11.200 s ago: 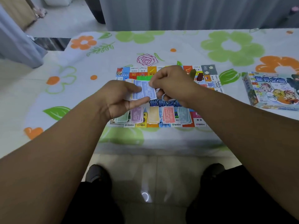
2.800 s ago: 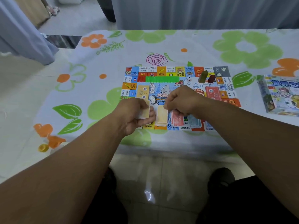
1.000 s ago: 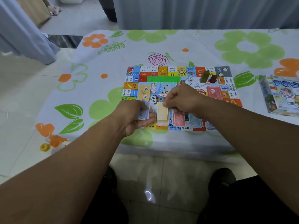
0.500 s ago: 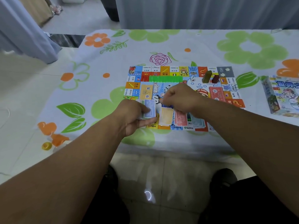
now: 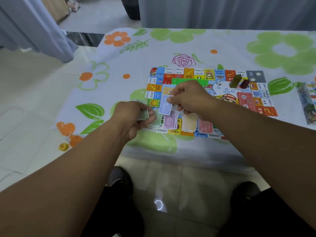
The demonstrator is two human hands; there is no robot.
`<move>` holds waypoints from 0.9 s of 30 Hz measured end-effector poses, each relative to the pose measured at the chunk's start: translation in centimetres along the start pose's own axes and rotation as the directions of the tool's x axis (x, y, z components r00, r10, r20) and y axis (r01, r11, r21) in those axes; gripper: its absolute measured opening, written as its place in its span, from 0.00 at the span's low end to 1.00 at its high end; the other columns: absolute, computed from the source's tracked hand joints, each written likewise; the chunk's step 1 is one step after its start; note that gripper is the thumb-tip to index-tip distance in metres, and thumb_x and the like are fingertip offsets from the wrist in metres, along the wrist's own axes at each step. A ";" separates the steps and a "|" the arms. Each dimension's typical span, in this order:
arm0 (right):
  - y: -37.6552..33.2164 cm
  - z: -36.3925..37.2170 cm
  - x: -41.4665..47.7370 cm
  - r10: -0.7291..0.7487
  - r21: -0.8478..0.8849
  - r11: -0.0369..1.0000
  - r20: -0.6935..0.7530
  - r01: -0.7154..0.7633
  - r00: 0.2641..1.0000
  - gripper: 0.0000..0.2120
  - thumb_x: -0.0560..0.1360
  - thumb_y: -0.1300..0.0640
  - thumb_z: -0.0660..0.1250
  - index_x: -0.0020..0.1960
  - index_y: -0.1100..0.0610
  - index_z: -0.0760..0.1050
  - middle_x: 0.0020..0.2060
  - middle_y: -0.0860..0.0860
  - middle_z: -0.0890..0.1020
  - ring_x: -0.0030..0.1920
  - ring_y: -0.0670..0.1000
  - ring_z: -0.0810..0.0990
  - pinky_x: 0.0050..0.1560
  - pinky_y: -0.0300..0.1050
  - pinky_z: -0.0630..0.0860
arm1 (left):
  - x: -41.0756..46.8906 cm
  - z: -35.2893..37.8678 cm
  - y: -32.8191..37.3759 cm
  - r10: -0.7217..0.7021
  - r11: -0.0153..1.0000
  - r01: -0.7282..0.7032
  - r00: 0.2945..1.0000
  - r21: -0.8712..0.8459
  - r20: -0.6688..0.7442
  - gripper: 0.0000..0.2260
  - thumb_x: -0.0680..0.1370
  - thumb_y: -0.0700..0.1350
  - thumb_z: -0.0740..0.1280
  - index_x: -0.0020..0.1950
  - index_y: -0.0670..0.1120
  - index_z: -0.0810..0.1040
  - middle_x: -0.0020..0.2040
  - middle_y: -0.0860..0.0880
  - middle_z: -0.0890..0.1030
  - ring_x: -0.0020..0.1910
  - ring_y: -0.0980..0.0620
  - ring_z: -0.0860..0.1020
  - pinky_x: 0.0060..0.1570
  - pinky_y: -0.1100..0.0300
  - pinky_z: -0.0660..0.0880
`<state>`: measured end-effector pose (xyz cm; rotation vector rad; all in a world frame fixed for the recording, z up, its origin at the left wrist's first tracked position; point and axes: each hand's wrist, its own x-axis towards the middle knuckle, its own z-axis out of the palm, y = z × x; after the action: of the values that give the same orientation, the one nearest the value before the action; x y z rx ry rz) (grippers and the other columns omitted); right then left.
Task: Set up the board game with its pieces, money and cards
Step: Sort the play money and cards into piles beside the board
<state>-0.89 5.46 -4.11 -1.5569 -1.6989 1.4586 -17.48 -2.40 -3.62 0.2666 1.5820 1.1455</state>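
The right hand (image 5: pixel 191 98) pinches a blue note (image 5: pixel 165 106) between thumb and forefinger, and the note's lower end hangs free. Just left of it, the left hand (image 5: pixel 131 117) curls round a thin stack of notes (image 5: pixel 144 114) with green on top. Under both hands, a green pile (image 5: pixel 157 120), purple pile (image 5: pixel 171 120), yellow pile (image 5: pixel 189 123) and red pile (image 5: pixel 206 126) lie side by side on the board (image 5: pixel 205 74). Beyond the right hand stand an olive block (image 5: pixel 235 81) and a dark red block (image 5: pixel 244 84). Well to its right lies the game box (image 5: pixel 307 103); what it holds cannot be seen.

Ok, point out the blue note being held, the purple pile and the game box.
blue note (image 5: pixel 165 106), head view, middle of its printed face
purple pile (image 5: pixel 171 120), head view, face of the top note
game box (image 5: pixel 307 103), head view, its visible side panel
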 end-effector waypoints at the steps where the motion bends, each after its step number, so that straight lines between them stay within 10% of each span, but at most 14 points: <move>1: 0.0 0.3 0.2 0.002 -0.006 1.000 -0.008 -0.002 1.000 0.09 0.74 0.62 0.75 0.52 0.64 0.79 0.37 0.56 0.81 0.22 0.43 0.77 0.25 0.40 0.69 | 0.2 -0.5 0.2 0.009 1.000 -0.009 1.000 -0.015 -0.024 0.03 0.78 0.31 0.64 0.47 0.33 0.77 0.45 0.38 0.82 0.41 0.45 0.84 0.34 0.56 0.82; 27: 0.9 -1.5 -0.5 0.021 -0.064 0.998 -0.018 -0.023 1.000 0.07 0.74 0.62 0.75 0.48 0.65 0.81 0.28 0.52 0.79 0.23 0.46 0.73 0.24 0.39 0.67 | -0.4 1.8 0.4 -0.062 0.998 0.062 0.981 0.004 0.183 0.09 0.78 0.33 0.61 0.55 0.37 0.77 0.46 0.39 0.83 0.39 0.45 0.84 0.37 0.54 0.82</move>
<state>0.98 5.50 -4.19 -1.6223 -1.7401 1.4093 -15.97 -1.57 -2.90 0.3105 1.4174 1.0442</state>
